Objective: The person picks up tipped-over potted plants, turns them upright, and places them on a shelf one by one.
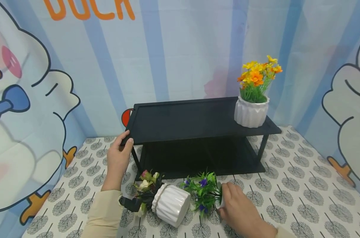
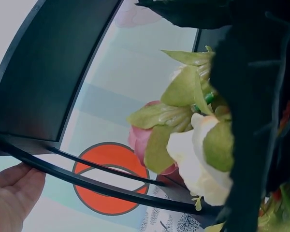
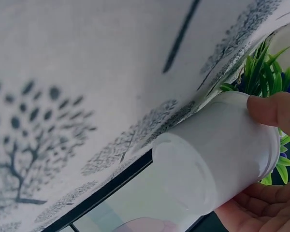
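At the left front corner of a black two-tier shelf [image 1: 180, 122], my left hand [image 1: 118, 162] holds the top board's edge between thumb and fingers. My right hand [image 1: 241, 208] grips a smooth white pot [image 3: 217, 145] of green leaves and purple flowers [image 1: 202, 190]. That pot is tipped on its side in front of the shelf, its foliage pointing left; in the right wrist view thumb and fingers wrap its rim end. Between the hands, a ribbed white pot [image 1: 172, 205] lies on its side, with cream and pink roses [image 1: 147, 183] spilling to the left.
Another ribbed white pot [image 1: 250, 114] with yellow and orange flowers [image 1: 257, 76] stands upright on the shelf top's right end. A tree-patterned cloth [image 1: 290, 198] covers the table. Behind hangs a striped blue curtain [image 1: 186, 49] with cartoon ducks.
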`<state>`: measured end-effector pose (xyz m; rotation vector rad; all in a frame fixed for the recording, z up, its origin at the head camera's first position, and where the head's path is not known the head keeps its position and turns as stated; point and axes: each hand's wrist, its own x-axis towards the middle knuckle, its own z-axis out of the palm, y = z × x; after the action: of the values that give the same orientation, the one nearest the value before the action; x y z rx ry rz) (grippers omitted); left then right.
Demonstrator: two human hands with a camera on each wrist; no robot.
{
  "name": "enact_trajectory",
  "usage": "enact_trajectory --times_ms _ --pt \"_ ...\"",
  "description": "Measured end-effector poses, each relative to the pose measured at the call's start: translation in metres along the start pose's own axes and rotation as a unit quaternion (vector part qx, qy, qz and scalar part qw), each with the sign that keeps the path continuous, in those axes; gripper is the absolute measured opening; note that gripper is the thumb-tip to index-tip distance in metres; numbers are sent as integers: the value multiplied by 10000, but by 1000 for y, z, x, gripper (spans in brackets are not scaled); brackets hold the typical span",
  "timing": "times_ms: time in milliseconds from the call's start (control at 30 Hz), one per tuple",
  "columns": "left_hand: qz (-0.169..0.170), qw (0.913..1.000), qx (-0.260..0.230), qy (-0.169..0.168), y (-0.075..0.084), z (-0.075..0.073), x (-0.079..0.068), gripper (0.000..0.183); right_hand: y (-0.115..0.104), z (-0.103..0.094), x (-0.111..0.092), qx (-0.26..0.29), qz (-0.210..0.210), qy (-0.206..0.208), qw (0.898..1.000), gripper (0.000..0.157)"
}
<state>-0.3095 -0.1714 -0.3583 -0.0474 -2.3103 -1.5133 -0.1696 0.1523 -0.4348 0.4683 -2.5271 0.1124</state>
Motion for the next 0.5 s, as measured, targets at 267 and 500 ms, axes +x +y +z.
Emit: enact_trajectory --times_ms 267,500 --pt "-27 10000 -74 -57 2 -1 -2 48 5 -16 6 1489 878 -582 9832 67" --pt "-56 9999 -74 -49 4 -1 -1 47 17 -17 13 3594 1765 -480 9151 60"
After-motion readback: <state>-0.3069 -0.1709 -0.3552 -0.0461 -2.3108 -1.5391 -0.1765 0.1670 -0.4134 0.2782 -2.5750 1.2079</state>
